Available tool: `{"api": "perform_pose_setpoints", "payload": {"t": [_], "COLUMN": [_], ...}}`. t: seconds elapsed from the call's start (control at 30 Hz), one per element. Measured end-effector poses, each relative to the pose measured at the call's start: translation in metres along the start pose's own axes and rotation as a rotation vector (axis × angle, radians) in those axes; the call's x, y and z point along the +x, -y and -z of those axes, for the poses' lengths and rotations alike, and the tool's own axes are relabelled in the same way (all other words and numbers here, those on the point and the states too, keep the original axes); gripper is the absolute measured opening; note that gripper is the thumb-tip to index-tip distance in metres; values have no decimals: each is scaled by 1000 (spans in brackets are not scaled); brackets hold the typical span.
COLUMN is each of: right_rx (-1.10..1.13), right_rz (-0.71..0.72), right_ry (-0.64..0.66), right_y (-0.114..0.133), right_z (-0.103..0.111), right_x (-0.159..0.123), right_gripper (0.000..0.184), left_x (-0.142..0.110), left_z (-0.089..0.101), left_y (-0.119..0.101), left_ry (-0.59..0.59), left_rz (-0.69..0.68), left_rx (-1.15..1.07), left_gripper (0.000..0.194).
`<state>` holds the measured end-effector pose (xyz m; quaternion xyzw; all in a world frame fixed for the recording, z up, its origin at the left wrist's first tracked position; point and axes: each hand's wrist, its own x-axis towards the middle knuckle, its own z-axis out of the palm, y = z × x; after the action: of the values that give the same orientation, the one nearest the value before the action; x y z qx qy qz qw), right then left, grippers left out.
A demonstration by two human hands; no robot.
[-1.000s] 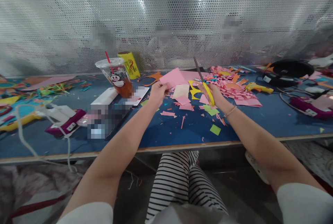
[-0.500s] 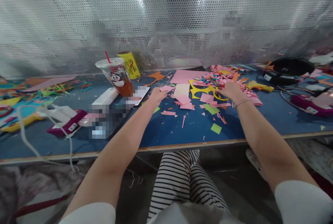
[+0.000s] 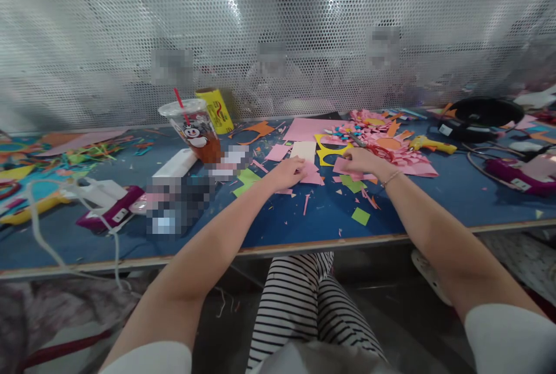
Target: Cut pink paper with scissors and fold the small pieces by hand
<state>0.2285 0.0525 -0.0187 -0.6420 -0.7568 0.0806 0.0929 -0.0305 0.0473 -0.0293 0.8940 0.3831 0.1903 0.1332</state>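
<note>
My left hand (image 3: 290, 173) is over the small pile of pink paper pieces (image 3: 311, 175), its fingers curled and closed on the pile's left edge. Just behind lies a cream paper rectangle (image 3: 303, 149). My right hand (image 3: 361, 161) has its fingertips pinched on a pink paper piece (image 3: 342, 164) to the right of the pile. Scissors (image 3: 358, 141) with red handles lie behind that hand. Close by are a yellow paper sheet with round cutouts (image 3: 322, 154), a green scrap (image 3: 351, 183) and another pink piece (image 3: 278, 152).
A drink cup (image 3: 197, 134) with a red straw stands at left, before a yellow roll (image 3: 216, 110). A yellow glue gun (image 3: 432, 145) and a black round container (image 3: 482, 119) sit at right. Pink strips (image 3: 373, 122) are heaped behind. Perforated metal panel (image 3: 278, 26) backs the table.
My left hand has moved right and nearer, from the single pink piece to the pink pile. My right hand has come left from beside the scissors to a pink paper piece.
</note>
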Motion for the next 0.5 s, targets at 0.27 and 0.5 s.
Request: {"api": "perform_pose_setpoints", "payload": {"t": [0.27, 0.5], "right_rx": [542, 941], "right_rz": [72, 297], "right_ry": [-278, -114], "right_y": [9, 58], "right_z": [-5, -10], "right_x": [4, -18], "right_gripper": [10, 5], "left_x": [2, 5], "left_z": [3, 6], "left_y": [-10, -25], "left_ry": [-155, -263], "left_rz": [104, 215], "left_rx": [-113, -751], "left_gripper": [32, 28]}}
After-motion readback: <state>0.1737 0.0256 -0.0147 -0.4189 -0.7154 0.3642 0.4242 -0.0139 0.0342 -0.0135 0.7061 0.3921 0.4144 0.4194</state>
